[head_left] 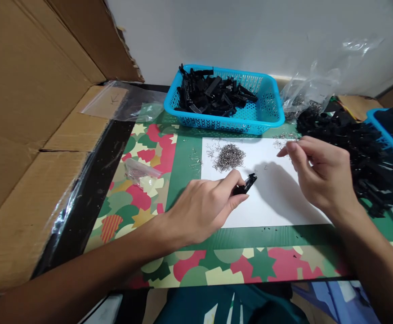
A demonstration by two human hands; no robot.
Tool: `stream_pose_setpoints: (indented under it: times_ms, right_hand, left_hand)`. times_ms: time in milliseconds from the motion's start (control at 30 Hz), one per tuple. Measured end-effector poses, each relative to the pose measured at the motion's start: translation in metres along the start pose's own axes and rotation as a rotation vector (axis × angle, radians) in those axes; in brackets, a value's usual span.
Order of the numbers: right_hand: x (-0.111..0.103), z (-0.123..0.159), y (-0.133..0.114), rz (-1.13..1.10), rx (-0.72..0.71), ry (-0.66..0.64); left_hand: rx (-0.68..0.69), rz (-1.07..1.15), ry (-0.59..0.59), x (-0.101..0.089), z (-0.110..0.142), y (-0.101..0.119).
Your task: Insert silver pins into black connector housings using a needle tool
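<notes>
My left hand [213,200] pinches a small black plastic part [247,184] between thumb and fingers, over a white sheet of paper [270,211]. Just beyond it on the paper lies a heap of tiny bent metal pieces [230,157], like little wire springs. My right hand [321,173] hovers above the right side of the paper, thumb and forefinger pressed together; whatever may be between the tips is too small to make out. Near those fingertips is a second, looser scatter of small metal pieces [279,141].
A blue basket [223,123] of black plastic parts stands at the back. To the right, a pile of black parts [338,135] lies beside another blue basket [388,139]. Clear plastic bags [142,168] lie about. Cardboard [31,112] walls the left side.
</notes>
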State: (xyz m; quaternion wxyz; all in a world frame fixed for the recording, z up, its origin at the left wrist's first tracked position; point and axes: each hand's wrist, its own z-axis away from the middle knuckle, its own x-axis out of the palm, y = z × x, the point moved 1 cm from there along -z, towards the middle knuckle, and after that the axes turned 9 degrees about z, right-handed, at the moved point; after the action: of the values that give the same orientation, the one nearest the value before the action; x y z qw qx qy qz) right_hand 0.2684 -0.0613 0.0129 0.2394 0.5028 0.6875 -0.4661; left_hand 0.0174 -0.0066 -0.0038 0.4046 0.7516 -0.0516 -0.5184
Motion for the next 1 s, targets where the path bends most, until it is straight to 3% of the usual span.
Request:
stream_pose_setpoints:
  times_ms: [133,267,367,533,667,900,1000]
  right_hand:
    - [-0.004,-0.003,0.001,-0.233,0.154,0.02]
    - [0.003,-0.005,0.008,-0.786,0.476,-0.267]
    - [0.01,-0.005,0.01,-1.031,0.576,-0.469]
    - [0.016,-0.005,0.008,-1.192,0.696,-0.491]
    - [0.014,-0.005,0.005,-1.103,0.635,-0.46]
    - [0.013,0.0,0.0,-0.649,0.253,-0.443]
    - [0.013,0.002,-0.002,-0.562,0.174,-0.471]
  left_hand:
    - [0.014,-0.009,0.003,0.0,0.0,-0.002]
    - [0.034,-0.003,0.005,0.001,0.0,-0.003]
    - [0.063,0.001,0.02,0.002,-0.001,-0.004]
    - [0.089,-0.025,0.05,0.004,-0.003,-0.007]
    - [0.083,-0.036,0.035,0.005,-0.002,-0.009]
    - [0.088,-0.047,0.026,0.004,-0.001,-0.008]
    - [0.079,-0.061,-0.007,0.003,-0.002,-0.007]
